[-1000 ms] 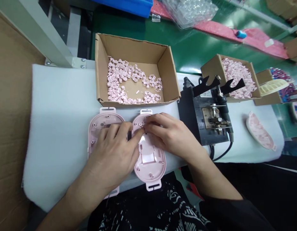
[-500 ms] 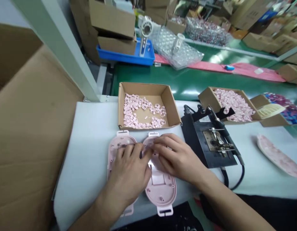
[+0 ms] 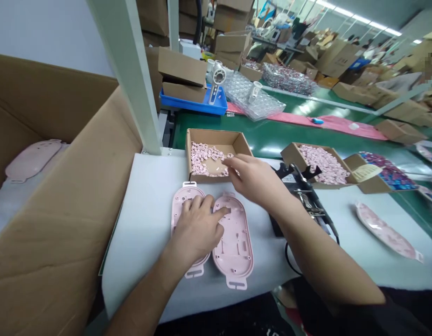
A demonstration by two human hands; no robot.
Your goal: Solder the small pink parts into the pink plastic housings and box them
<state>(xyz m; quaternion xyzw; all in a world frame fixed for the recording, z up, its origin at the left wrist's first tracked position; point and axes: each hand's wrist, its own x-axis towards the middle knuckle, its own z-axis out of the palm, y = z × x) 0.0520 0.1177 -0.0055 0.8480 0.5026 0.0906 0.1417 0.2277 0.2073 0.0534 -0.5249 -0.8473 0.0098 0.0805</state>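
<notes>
Two bare hands work over a white-covered table, where two pink plastic shells lie side by side, lengthwise to the person, near the table's near edge. The left hand is palm down and unclenched across the left shell, its index finger stretched over the upper part of the right shell, whose open inside faces up. Beyond them, the right hand reaches to the near right part of a low cardboard box of small pink parts; its fingers are bent, and from where I stand I cannot tell whether they grasp one. The right forearm passes in front of a black stand with metal fittings. Farther right are a second box heaped with pink pieces and, nearer, another pink shell. A large carton stands at the left.
</notes>
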